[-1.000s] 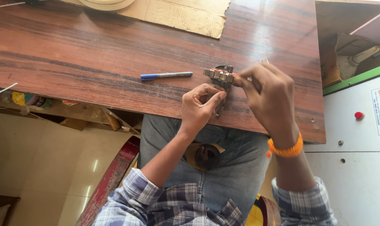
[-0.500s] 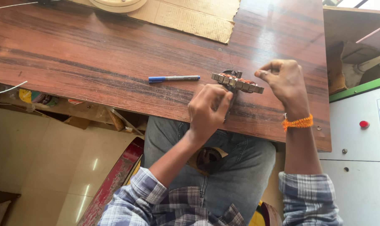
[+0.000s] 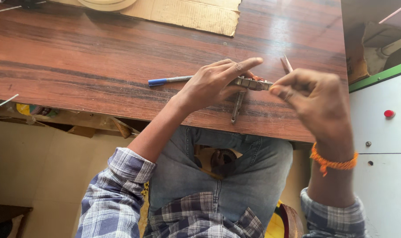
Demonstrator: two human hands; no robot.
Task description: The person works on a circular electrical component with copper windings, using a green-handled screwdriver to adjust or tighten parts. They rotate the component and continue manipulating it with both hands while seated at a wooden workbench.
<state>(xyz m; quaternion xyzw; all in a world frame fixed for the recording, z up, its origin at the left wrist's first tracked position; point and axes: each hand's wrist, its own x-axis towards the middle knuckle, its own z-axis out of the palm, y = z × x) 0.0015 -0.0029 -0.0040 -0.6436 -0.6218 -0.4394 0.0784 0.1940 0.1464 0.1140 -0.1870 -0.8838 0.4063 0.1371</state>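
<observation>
The left hand (image 3: pixel 213 83) lies flat over a small metal part (image 3: pixel 252 83) on the wooden table (image 3: pixel 77 57). Its fingers (image 3: pixel 242 65) are stretched forward and held close together, and they press on the top of the part; the thumb goes under the hand toward the part's near side. The part shows just past the fingertips, between the two hands. It is grey metal with some orange-brown on it, perhaps windings, but the view is too blurred to be sure. A thin metal rod (image 3: pixel 236 107) comes down from the part, below the left fingers, toward the table edge.

The right hand (image 3: pixel 317 99) is on the other side of the part. Its fingers are curled in narrow, and the fingertips pinch or touch the right end of the part. An orange thread band (image 3: pixel 333 162) is on this wrist.

Behind the left fingers, on the wrist side, lies a pen with a blue cap (image 3: pixel 169 80). Beyond the right fingers a thin pointed metal piece (image 3: pixel 287 64) lies on the table. Further away is a piece of cardboard (image 3: pixel 187 13).
</observation>
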